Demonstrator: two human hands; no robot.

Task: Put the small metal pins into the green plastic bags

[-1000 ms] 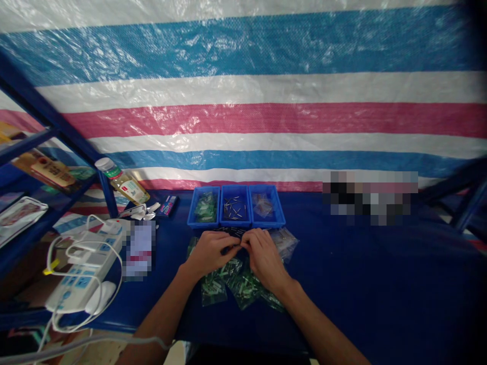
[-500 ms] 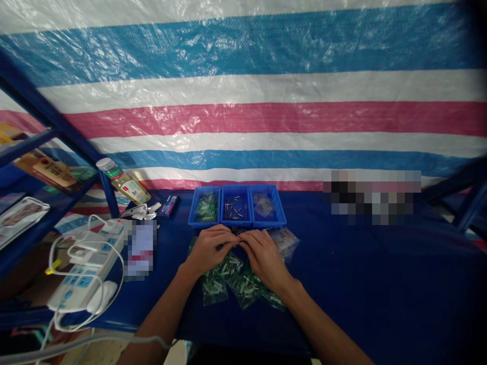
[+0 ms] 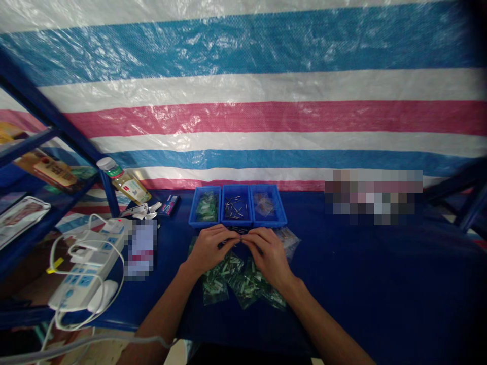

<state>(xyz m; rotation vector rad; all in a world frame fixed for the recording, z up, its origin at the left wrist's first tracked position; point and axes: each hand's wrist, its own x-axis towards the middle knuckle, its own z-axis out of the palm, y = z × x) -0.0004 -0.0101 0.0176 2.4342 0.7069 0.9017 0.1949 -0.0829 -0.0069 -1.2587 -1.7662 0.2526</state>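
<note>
Above the table's middle, my left hand [image 3: 209,249] and my right hand [image 3: 269,253] meet fingertip to fingertip, both closed in a pinch. Something small and dark shows between the tips, too small to name. Under and before the hands lie several clear bags with green pieces [image 3: 215,286]. A clear bag with brownish thin pieces [image 3: 289,243] lies beside my right hand. Just behind the hands stand three joined blue bins: the left bin [image 3: 193,209] holds green bagged pieces, the middle bin [image 3: 236,222] thin metal pins, the right bin [image 3: 280,210] small clear bags.
On the left are a white power strip [image 3: 81,274] with looping cables, a tilted bottle [image 3: 127,182], a small blue box [image 3: 169,205] and a blurred-out pale item [image 3: 141,248]. A blue shelf frame [image 3: 81,147] rises there. Another pixelated patch [image 3: 375,197] lies at back right.
My right hand has shifted slightly to the right, and its fingertips now meet the left ones more squarely. My left hand has barely moved.
</note>
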